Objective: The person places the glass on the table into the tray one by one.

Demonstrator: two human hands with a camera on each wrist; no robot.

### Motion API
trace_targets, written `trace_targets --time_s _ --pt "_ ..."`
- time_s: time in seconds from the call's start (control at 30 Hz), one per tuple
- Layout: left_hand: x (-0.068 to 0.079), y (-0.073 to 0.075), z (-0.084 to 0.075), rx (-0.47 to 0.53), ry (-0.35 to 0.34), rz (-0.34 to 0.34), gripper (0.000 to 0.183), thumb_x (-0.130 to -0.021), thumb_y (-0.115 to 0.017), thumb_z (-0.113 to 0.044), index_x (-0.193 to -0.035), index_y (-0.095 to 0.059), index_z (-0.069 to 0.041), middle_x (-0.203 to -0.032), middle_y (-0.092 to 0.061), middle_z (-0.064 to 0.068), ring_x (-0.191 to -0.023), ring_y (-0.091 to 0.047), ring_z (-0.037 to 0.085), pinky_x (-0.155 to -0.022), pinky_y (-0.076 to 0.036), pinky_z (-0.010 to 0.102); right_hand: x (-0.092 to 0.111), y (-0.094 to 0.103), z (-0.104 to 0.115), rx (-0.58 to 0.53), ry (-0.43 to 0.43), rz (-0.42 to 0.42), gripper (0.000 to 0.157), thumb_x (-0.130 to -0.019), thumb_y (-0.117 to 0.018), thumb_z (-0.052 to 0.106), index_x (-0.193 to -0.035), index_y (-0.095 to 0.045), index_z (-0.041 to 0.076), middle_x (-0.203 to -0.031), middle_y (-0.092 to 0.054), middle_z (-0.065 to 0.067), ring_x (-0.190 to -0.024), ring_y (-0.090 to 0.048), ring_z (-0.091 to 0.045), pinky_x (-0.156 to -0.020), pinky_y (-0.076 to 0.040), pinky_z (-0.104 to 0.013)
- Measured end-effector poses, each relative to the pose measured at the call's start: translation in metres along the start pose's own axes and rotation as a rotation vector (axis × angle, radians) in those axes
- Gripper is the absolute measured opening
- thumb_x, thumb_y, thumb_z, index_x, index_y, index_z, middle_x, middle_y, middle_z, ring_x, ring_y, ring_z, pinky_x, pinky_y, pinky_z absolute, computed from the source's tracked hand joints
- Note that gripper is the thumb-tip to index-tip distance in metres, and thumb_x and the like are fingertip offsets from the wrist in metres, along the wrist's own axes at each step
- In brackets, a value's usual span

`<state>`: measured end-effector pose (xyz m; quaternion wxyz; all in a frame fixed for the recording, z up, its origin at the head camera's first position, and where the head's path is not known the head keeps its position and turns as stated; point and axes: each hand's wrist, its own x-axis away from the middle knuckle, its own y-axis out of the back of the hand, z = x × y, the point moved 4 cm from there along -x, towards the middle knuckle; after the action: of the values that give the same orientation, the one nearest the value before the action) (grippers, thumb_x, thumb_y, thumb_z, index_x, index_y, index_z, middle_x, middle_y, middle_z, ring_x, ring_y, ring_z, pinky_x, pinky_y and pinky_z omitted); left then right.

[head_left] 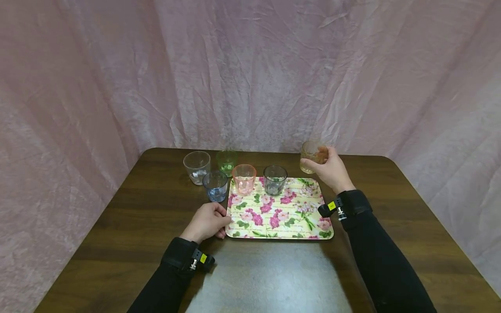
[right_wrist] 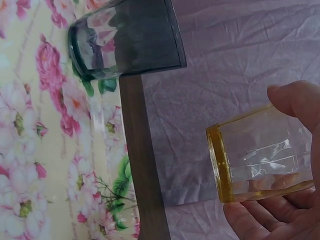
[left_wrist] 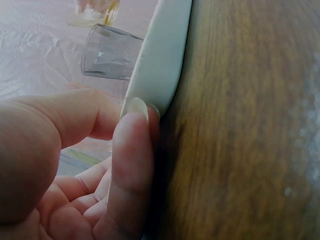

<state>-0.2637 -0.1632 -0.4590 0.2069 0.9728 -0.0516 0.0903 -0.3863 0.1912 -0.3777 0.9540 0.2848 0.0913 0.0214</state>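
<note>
My right hand (head_left: 332, 171) grips a yellow-tinted drinking glass (head_left: 310, 158) behind the back right part of the floral tray (head_left: 279, 224). In the right wrist view the yellow glass (right_wrist: 265, 155) sits between thumb and fingers, apart from the tray. With thumb and fingers, my left hand (head_left: 207, 221) pinches the tray's near left edge, its white rim (left_wrist: 165, 55) showing in the left wrist view. Two glasses stand on the tray's back part: a pink one (head_left: 244, 180) and a dark grey one (head_left: 275, 180).
Left of the tray a clear glass (head_left: 197, 167), a green glass (head_left: 226, 163) and a blue glass (head_left: 216, 187) stand close together on the brown wooden table (head_left: 137, 226). A pink curtain (head_left: 250, 78) hangs behind the table's far edge.
</note>
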Motion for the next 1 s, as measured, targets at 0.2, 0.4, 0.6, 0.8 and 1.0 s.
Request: trace_targets --time_s 0.2,0.4,0.6,0.8,1.0 --pt "0.000 0.001 0.000 0.004 -0.007 0.002 0.013 -0.089 -0.071 -0.003 -0.093 -0.059 0.001 -0.066 -0.064 0.011 -0.048 -0.062 0.020 -0.043 -0.056 0.029 0.004 -0.003 -0.001 -0.024 0.002 0.006 0.096 -0.083 -0.073 0.058 -0.149 -0.028 0.006 -0.137 -0.040 -0.014 -0.117 -0.042 -0.029 -0.098 -0.041 -0.053" --pt "0.000 0.001 -0.001 0.003 -0.010 0.011 0.012 -0.090 -0.070 -0.003 -0.094 -0.059 0.001 -0.065 -0.065 0.012 -0.048 -0.062 0.020 -0.043 -0.056 0.029 0.011 -0.009 -0.005 -0.039 -0.020 0.021 0.096 -0.084 -0.073 0.058 -0.150 -0.026 0.007 -0.138 -0.037 -0.013 -0.118 -0.040 -0.029 -0.098 -0.040 -0.053" --pt "0.000 0.002 -0.001 -0.001 -0.006 0.007 0.013 -0.090 -0.071 -0.004 -0.094 -0.060 0.001 -0.066 -0.065 0.013 -0.048 -0.062 0.021 -0.043 -0.056 0.029 0.018 -0.016 -0.012 -0.035 -0.024 0.039 0.094 -0.085 -0.071 0.059 -0.150 -0.026 0.009 -0.138 -0.039 -0.013 -0.119 -0.040 -0.029 -0.098 -0.039 -0.052" --pt "0.000 0.001 -0.001 0.001 -0.005 0.005 0.013 -0.090 -0.071 -0.004 -0.094 -0.060 0.001 -0.066 -0.064 0.012 -0.048 -0.062 0.020 -0.043 -0.056 0.029 0.025 -0.019 -0.019 -0.024 -0.027 0.040 0.094 -0.084 -0.071 0.059 -0.151 -0.026 0.010 -0.136 -0.040 -0.013 -0.116 -0.041 -0.030 -0.097 -0.039 -0.053" --pt "0.000 0.000 0.000 -0.003 0.002 0.006 0.013 -0.090 -0.071 -0.004 -0.094 -0.060 0.000 -0.066 -0.064 0.012 -0.048 -0.062 0.020 -0.043 -0.056 0.029 0.031 -0.024 -0.027 -0.033 -0.035 0.056 0.095 -0.084 -0.072 0.059 -0.149 -0.027 0.007 -0.131 -0.042 -0.014 -0.111 -0.042 -0.030 -0.095 -0.040 -0.051"
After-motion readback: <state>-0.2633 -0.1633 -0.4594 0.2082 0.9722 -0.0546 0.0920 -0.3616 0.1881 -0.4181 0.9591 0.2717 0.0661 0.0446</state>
